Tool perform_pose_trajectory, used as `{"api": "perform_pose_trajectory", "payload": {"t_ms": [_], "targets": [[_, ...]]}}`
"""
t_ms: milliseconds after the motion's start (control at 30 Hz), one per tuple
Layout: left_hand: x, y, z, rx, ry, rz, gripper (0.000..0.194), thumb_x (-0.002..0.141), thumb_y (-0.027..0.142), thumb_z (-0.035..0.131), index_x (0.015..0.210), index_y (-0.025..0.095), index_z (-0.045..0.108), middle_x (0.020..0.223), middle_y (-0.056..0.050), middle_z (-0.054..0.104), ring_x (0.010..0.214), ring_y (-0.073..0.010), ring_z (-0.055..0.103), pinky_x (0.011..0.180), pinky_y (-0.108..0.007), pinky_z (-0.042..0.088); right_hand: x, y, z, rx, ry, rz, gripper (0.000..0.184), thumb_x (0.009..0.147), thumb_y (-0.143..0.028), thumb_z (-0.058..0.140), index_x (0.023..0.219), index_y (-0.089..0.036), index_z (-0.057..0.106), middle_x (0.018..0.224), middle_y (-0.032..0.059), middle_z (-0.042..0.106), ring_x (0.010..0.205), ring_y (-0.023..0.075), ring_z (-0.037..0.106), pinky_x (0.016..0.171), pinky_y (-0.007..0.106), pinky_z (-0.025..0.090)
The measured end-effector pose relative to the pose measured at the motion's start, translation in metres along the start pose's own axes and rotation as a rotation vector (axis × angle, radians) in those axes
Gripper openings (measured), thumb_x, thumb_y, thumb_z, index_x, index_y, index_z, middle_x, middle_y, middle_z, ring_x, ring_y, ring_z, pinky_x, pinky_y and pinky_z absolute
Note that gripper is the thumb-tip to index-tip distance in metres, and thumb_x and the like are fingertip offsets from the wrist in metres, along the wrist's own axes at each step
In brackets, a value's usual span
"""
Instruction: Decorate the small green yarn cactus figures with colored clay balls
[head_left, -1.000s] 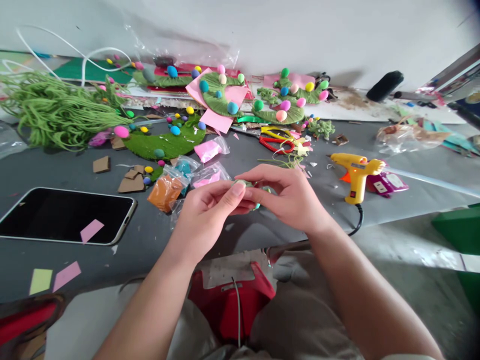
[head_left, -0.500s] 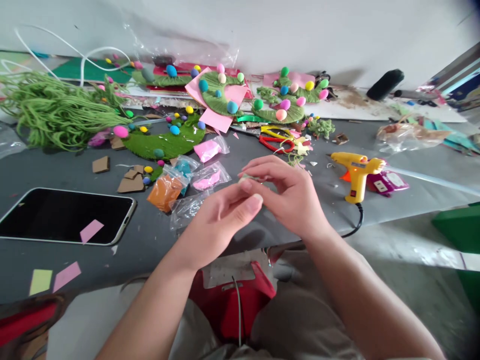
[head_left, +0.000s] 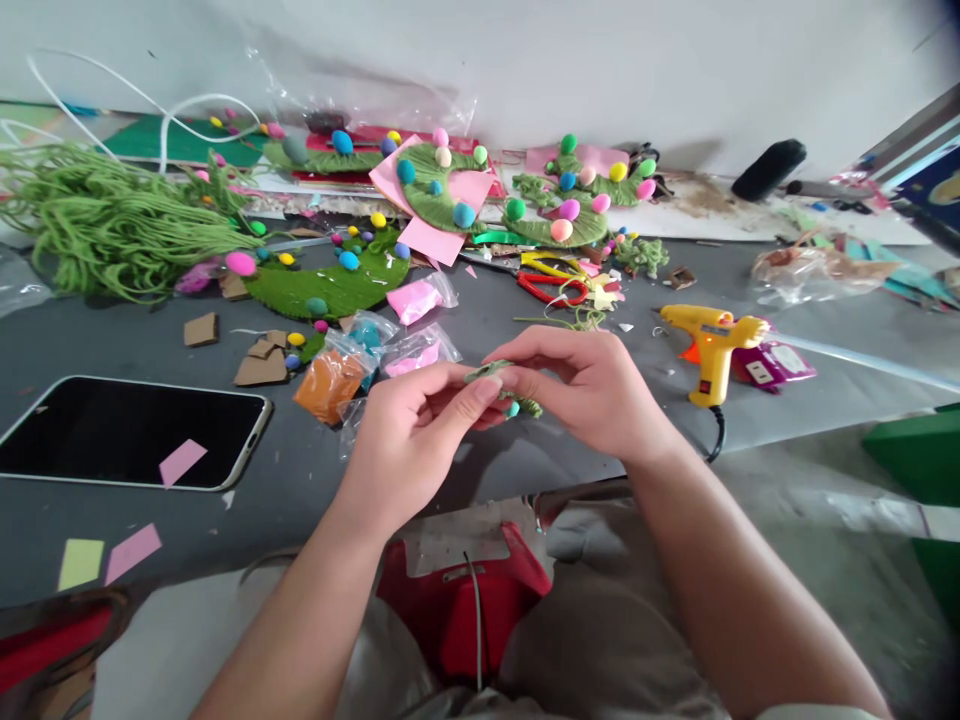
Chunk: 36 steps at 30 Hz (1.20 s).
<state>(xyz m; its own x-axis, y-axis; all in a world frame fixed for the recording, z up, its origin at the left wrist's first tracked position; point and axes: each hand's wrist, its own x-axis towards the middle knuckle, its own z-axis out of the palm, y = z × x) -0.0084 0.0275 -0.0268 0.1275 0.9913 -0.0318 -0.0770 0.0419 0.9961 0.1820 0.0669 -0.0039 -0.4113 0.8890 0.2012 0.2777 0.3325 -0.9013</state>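
Note:
Between my two hands, above the front of the dark table, is a small green yarn piece (head_left: 531,407) with a teal ball (head_left: 513,409) on it. My left hand (head_left: 412,430) pinches its left part between thumb and fingers. From the other side, my right hand (head_left: 581,395) grips it with thumb and fingertips. Fingers cover much of the piece, so its full shape is hidden. Just beyond the left hand lie small plastic bags, one orange (head_left: 330,383) and one pink (head_left: 421,298).
A yellow glue gun (head_left: 712,345) stands at the right, its black cord trailing off the edge. Red-handled scissors (head_left: 553,290) lie behind my hands. A phone (head_left: 135,430), green yarn bundle (head_left: 127,220) and cardboard scraps (head_left: 262,362) are leftward. Yarn-wrapped shapes with coloured balls (head_left: 442,185) line the back.
Half a second ago my hands were folded over the green yarn piece, mostly hiding it. Now they have drawn slightly apart, and its teal ball and green coils show below the fingers.

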Motion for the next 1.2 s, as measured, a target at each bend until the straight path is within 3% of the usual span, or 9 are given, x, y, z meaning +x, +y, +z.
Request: {"api": "perform_pose_trajectory", "payload": {"t_ms": [133, 267, 367, 500, 667, 833, 967, 1067, 1200], "targets": [[-0.002, 0.000, -0.001, 0.051, -0.061, -0.009, 0.021, 0.092, 0.041, 0.074, 0.095, 0.021, 0.080, 0.088, -0.005, 0.081, 0.081, -0.0217, 0.077, 0.077, -0.030, 0.063, 0.002, 0.007, 0.003, 0.001, 0.108, 0.017, 0.025, 0.088, -0.044, 0.078, 0.092, -0.019, 0.079, 0.085, 0.0028, 0.077, 0.078, 0.0163, 0.069, 0.071, 0.028, 0.057], [-0.004, -0.003, 0.003, -0.003, -0.179, -0.062, 0.020, 0.090, 0.034, 0.078, 0.106, 0.022, 0.078, 0.100, -0.005, 0.080, 0.096, -0.0216, 0.075, 0.083, -0.027, 0.061, 0.003, 0.007, 0.013, -0.029, 0.252, -0.010, 0.020, 0.090, -0.040, 0.076, 0.090, -0.020, 0.078, 0.086, 0.0027, 0.075, 0.080, 0.0164, 0.069, 0.075, 0.030, 0.058], [-0.002, -0.003, 0.006, -0.149, -0.201, -0.042, 0.025, 0.088, 0.032, 0.080, 0.111, 0.024, 0.076, 0.110, -0.004, 0.077, 0.108, -0.0205, 0.072, 0.089, -0.026, 0.058, 0.002, 0.003, 0.021, -0.050, 0.227, -0.080, 0.012, 0.089, -0.033, 0.078, 0.096, -0.023, 0.080, 0.105, 0.0051, 0.075, 0.100, 0.0195, 0.070, 0.089, 0.034, 0.059], [0.003, -0.003, 0.005, -0.291, -0.126, -0.004, 0.026, 0.092, 0.039, 0.075, 0.112, 0.023, 0.075, 0.110, -0.005, 0.077, 0.108, -0.0220, 0.071, 0.093, -0.031, 0.058, -0.001, 0.002, 0.023, -0.070, 0.177, -0.113, 0.030, 0.090, -0.025, 0.076, 0.119, -0.028, 0.077, 0.126, 0.0061, 0.069, 0.115, 0.0209, 0.067, 0.099, 0.037, 0.057], [0.004, -0.009, 0.002, -0.271, 0.033, -0.035, 0.023, 0.088, 0.044, 0.078, 0.098, 0.022, 0.079, 0.101, -0.005, 0.080, 0.097, -0.0227, 0.074, 0.088, -0.035, 0.062, -0.002, 0.003, 0.017, -0.013, 0.140, -0.098, 0.023, 0.090, -0.033, 0.078, 0.111, -0.025, 0.078, 0.112, 0.0054, 0.075, 0.105, 0.0210, 0.070, 0.093, 0.036, 0.059], [0.002, -0.008, 0.003, -0.196, 0.067, -0.024, 0.024, 0.089, 0.045, 0.077, 0.094, 0.022, 0.080, 0.090, -0.005, 0.080, 0.084, -0.0217, 0.076, 0.083, -0.035, 0.063, 0.000, 0.001, 0.015, 0.036, 0.141, -0.042, 0.015, 0.089, -0.034, 0.079, 0.098, -0.021, 0.078, 0.095, 0.0031, 0.078, 0.086, 0.0171, 0.071, 0.078, 0.031, 0.060], [-0.001, -0.002, 0.002, 0.010, 0.095, 0.033, 0.020, 0.092, 0.043, 0.075, 0.091, 0.023, 0.080, 0.083, -0.003, 0.080, 0.079, -0.0203, 0.076, 0.078, -0.030, 0.062, 0.001, 0.003, 0.013, 0.015, 0.188, -0.021, 0.010, 0.088, -0.028, 0.078, 0.096, -0.021, 0.079, 0.091, 0.0027, 0.078, 0.084, 0.0170, 0.072, 0.077, 0.030, 0.061], [-0.004, -0.001, 0.002, 0.095, 0.047, 0.030, 0.020, 0.093, 0.042, 0.072, 0.093, 0.023, 0.080, 0.087, -0.003, 0.080, 0.082, -0.0213, 0.076, 0.079, -0.030, 0.062, 0.001, 0.005, 0.010, -0.035, 0.274, -0.034, 0.009, 0.088, -0.025, 0.078, 0.096, -0.021, 0.080, 0.092, 0.0024, 0.079, 0.085, 0.0171, 0.073, 0.079, 0.031, 0.061], [-0.006, -0.002, 0.004, -0.005, -0.121, -0.048, 0.023, 0.091, 0.036, 0.076, 0.111, 0.024, 0.078, 0.103, -0.004, 0.080, 0.099, -0.0228, 0.075, 0.087, -0.029, 0.060, 0.000, 0.005, 0.012, -0.029, 0.380, -0.043, 0.012, 0.089, -0.027, 0.078, 0.100, -0.022, 0.080, 0.093, 0.0022, 0.078, 0.084, 0.0173, 0.073, 0.080, 0.032, 0.062]]}}
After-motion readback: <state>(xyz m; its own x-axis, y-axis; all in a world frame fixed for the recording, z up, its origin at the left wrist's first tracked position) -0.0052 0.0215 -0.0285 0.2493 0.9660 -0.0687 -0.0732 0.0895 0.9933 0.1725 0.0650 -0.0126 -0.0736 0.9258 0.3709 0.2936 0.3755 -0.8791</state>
